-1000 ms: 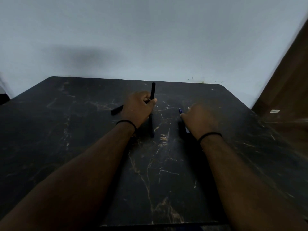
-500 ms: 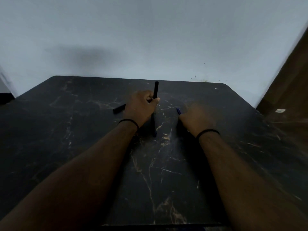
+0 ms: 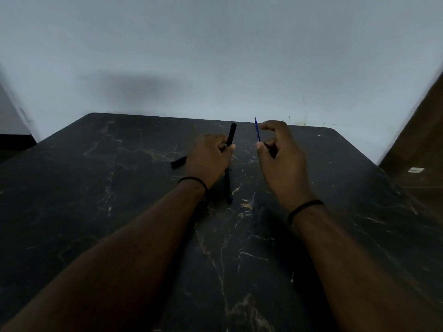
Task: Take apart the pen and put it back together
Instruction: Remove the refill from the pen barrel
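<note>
The pen is in pieces, and no brand, label or writing can be read on any of them; the parts are dark and the light is dim.

The left hand (image 3: pixel 211 156) has its fingers curled round a black pen barrel (image 3: pixel 231 135), which stands nearly upright out of the top of the fist, above the table (image 3: pixel 96 188). The thumb lies against the barrel's side.

The right hand (image 3: pixel 280 164) is raised beside it, a little apart from the left. It pinches a thin blue refill (image 3: pixel 257 130) at its lower end between thumb and a finger; the refill points up and slightly left, its tip showing against the pale wall (image 3: pixel 215 56). The forefinger arches loosely over the top without touching the refill. Something dark shows inside the palm, too hidden to name.

Another black pen (image 3: pixel 229 188) lies on the table just below the left hand, running towards the camera. A short black cap (image 3: pixel 178 162) lies on the table to the left of the left hand, its right end hidden behind the hand.

Each wrist wears a thin black band (image 3: pixel 191 180). A small white tag (image 3: pixel 416 170) sits on the brown surface at right, with nothing legible on it.
</note>
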Tool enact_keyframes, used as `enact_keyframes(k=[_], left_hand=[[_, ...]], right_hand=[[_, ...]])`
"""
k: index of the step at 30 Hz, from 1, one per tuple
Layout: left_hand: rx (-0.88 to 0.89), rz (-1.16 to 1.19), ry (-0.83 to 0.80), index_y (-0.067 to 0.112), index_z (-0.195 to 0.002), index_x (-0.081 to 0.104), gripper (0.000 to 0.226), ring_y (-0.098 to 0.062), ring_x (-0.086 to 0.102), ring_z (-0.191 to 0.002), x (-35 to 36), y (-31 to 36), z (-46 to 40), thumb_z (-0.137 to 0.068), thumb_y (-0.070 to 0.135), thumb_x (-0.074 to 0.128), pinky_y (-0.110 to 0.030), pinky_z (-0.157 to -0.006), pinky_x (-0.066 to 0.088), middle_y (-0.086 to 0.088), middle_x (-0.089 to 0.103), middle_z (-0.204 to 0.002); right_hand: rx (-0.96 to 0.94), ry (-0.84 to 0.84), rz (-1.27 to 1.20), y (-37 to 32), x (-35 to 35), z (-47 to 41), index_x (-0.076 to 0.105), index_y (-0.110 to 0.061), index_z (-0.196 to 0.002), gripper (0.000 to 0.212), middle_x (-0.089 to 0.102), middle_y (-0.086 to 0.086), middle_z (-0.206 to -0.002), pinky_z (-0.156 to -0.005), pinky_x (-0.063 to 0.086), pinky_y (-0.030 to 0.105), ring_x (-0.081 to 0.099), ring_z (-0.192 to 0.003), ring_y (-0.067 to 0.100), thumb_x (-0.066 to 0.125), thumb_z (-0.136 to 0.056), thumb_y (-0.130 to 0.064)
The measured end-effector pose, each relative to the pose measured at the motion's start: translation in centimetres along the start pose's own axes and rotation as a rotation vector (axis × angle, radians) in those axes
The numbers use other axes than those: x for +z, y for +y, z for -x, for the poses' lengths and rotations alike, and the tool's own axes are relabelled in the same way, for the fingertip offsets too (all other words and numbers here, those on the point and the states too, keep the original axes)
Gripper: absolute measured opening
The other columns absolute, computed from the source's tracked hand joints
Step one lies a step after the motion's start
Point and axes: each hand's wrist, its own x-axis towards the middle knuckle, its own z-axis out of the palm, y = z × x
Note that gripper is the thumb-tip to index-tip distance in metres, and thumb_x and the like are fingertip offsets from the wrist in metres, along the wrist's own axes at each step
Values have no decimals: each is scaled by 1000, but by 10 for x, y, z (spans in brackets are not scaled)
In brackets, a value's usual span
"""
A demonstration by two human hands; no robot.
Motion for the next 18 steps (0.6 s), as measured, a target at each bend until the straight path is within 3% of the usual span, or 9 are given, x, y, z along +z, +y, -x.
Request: enact_keyframes(k=[3,7,12,18], left_hand=[[0,-20,2,17,-86,67,18,-14,62,-71,1,-2,-1,-91,34,64,-31,-64,53,0,67,-80],[21,-62,-14,20,-97,67,18,-18,61,-86,4,-2,-2,-91,36,61,-38,-76,54,-1,68,-94],[84,-108,-18,23,-97,67,14,-18,59,-83,5,1,0,-92,33,60,-31,-70,45,0,67,-90],[123,-147,-17,22,-101,68,15,-20,59,-86,3,2,1,-92,30,60,-35,-73,47,-1,69,-91]], right_hand=[[33,26,-128,-3,4,-2,55,-30,-133,42,66,-4,-84,-66,49,9,64,-73,3,65,-94,-16],[27,73,-226,-4,5,-5,60,-24,-128,39,68,-7,-89,-77,52,13,66,-85,4,68,-92,-12],[-122,190,-181,-9,3,-1,55,-28,-101,21,63,-19,-82,-69,49,8,63,-80,-5,69,-91,-16],[-175,270,-207,-15,0,1,50,-24,-103,17,65,-14,-82,-65,49,11,65,-76,1,64,-95,-19]])
